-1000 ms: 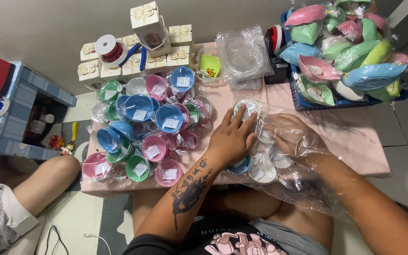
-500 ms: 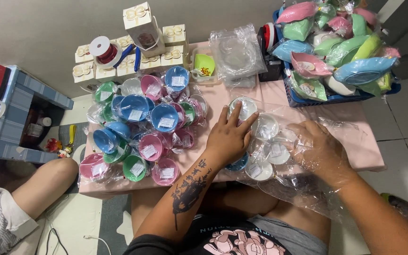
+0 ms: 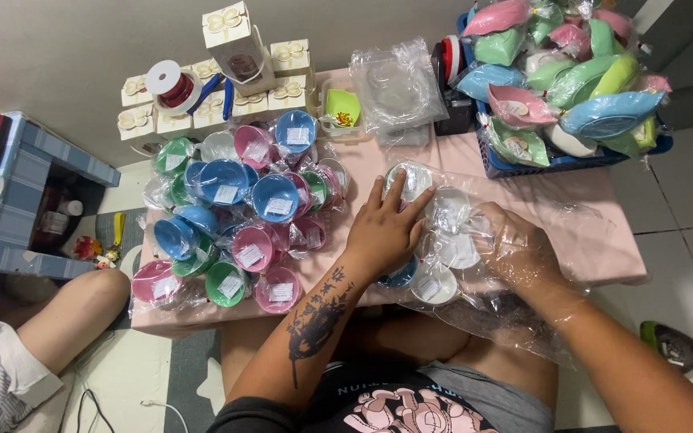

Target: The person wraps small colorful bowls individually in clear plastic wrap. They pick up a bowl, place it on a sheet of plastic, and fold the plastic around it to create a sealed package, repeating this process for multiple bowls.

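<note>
A clear plastic bag [image 3: 571, 220] lies on the pink table [image 3: 603, 265], holding several small white bowls [image 3: 451, 210]. My left hand [image 3: 382, 232] rests flat on the bowls at the bag's mouth, fingers spread over a white bowl [image 3: 415, 178] and a blue one [image 3: 403, 277]. My right hand [image 3: 523, 252] is inside the bag, seen through the film, fingers curled against the white bowls. Whether it grips one is hidden by the plastic.
A heap of wrapped blue, pink and green bowls [image 3: 242, 216] fills the table's left half. Small white boxes [image 3: 226, 96], a ribbon spool [image 3: 172, 84] and a blue basket of coloured packs [image 3: 563, 80] stand at the back. Another person's knee [image 3: 74, 313] is at left.
My right hand has slid further left inside the bag toward the white bowls. My left hand has stayed on the bowls, fingers shifting slightly upward.
</note>
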